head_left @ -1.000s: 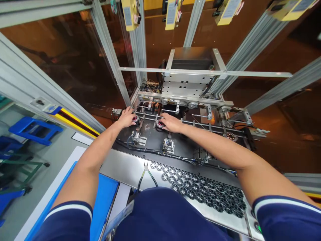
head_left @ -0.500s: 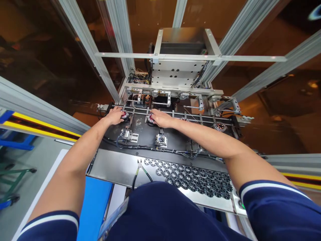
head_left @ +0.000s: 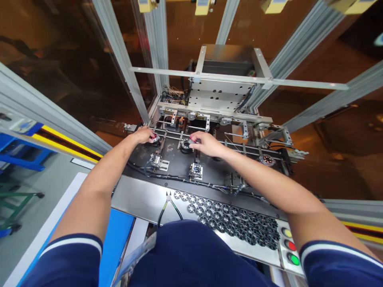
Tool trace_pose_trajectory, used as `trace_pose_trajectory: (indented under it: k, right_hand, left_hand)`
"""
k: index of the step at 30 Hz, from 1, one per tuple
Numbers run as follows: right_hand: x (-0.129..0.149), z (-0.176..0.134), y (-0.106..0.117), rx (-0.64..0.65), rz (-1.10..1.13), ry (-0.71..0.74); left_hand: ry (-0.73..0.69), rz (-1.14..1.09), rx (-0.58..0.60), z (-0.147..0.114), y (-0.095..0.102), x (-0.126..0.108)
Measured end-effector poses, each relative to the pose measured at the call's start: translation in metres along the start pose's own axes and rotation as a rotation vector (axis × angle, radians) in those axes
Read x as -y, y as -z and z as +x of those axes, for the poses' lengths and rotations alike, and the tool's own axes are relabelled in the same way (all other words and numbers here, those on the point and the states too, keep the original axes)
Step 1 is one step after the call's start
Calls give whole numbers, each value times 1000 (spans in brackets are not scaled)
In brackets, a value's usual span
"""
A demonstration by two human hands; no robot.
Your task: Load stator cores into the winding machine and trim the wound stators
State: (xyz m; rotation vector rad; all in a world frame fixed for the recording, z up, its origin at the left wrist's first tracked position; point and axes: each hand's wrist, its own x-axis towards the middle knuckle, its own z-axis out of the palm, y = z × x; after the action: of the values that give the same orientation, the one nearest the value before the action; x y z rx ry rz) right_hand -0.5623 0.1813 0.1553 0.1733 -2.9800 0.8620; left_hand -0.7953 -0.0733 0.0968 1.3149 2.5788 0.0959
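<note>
My left hand [head_left: 143, 135] has its fingers closed on a round red-and-silver part [head_left: 154, 138], which sits in the leftmost holder of the machine. To its right, my right hand [head_left: 208, 144] pinches another round part [head_left: 193, 139]; some red shows at the fingertips, and the rest is mostly covered. Just under and left of those fingers is a dark ring-shaped holder [head_left: 186, 146] with its middle exposed. Farther right, a round part with copper-coloured spots [head_left: 267, 160] rests in the last holder, away from both hands.
Cutting pliers [head_left: 169, 203] lie on the metal ledge [head_left: 134, 195] in front, beside several rows of small black-and-silver round parts [head_left: 233, 219]. Yellow, red and green buttons [head_left: 291, 244] are at the right. Clamp arms [head_left: 200, 119] line the back, below a crossbar [head_left: 239, 77].
My right hand has raised the round part off its holder, baring the ring. My left hand stays at the leftmost part. The whole view has shifted slightly, bringing the buttons into sight.
</note>
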Motion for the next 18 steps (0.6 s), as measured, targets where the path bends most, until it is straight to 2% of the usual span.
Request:
trace_pose_trajectory:
  k: [2, 4, 7, 10, 12, 14, 16, 18]
  right_hand:
    - [22, -40, 7, -31, 76, -6]
    - [44, -87, 4, -64, 344, -62]
    - [68, -153, -20, -54, 572, -217]
    - [79, -199, -51, 2, 677, -366]
    - [83, -215, -68, 38, 696, -403]
    - [86, -220, -81, 58, 657, -368]
    - [89, -214, -95, 81, 502, -249]
    - [94, -198, -112, 120, 315, -105]
  left_hand:
    - [3, -24, -14, -1, 2, 0]
    - [15, -53, -30, -3, 4, -1]
    - [54, -111, -63, -5, 4, -7]
    - [119, -189, -134, -12, 0, -17]
    - [176, -240, -219, -22, -4, -26]
    - [238, -279, -325, -43, -10, -36]
    - [296, -305, -424, -78, -20, -48]
    - [341, -324, -478, -126, -37, -64]
